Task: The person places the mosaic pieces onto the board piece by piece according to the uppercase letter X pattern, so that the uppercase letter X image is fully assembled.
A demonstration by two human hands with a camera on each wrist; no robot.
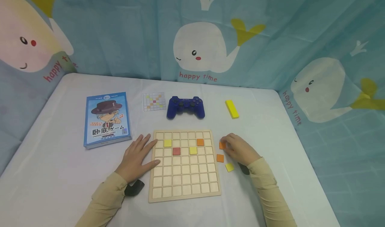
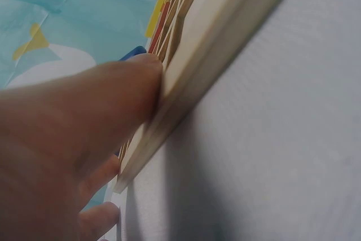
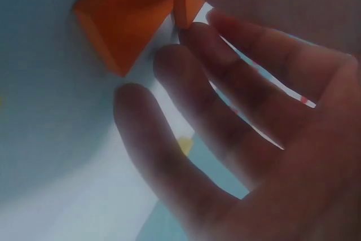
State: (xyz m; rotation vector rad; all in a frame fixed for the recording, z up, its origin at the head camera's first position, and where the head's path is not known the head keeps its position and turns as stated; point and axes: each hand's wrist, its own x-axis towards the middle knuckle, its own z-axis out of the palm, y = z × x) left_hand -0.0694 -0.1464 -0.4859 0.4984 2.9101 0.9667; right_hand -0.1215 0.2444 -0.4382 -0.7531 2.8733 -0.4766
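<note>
A wooden grid board point(image 1: 184, 199) lies on the table with two yellow tiles, a red tile point(image 1: 176, 151) and an orange tile point(image 1: 200, 142) in its cells. My left hand point(image 1: 135, 160) is spread, with thumb and index fingertip on the board's left rim; the left wrist view shows the thumb point(image 2: 130, 83) against that edge. Right of the board, my right hand point(image 1: 240, 149) has thumb and fingers about an orange tile point(image 1: 222, 145), partly hidden by them. Nearer me lie another orange tile point(image 1: 220, 158) and a yellow tile point(image 1: 230, 167).
Behind the board are a pattern card point(image 1: 154, 101), a blue game controller point(image 1: 185, 107) and a yellow block point(image 1: 232, 109). A blue game box point(image 1: 107, 120) lies at the left. A whale-print curtain point(image 1: 132, 36) hangs around the white table.
</note>
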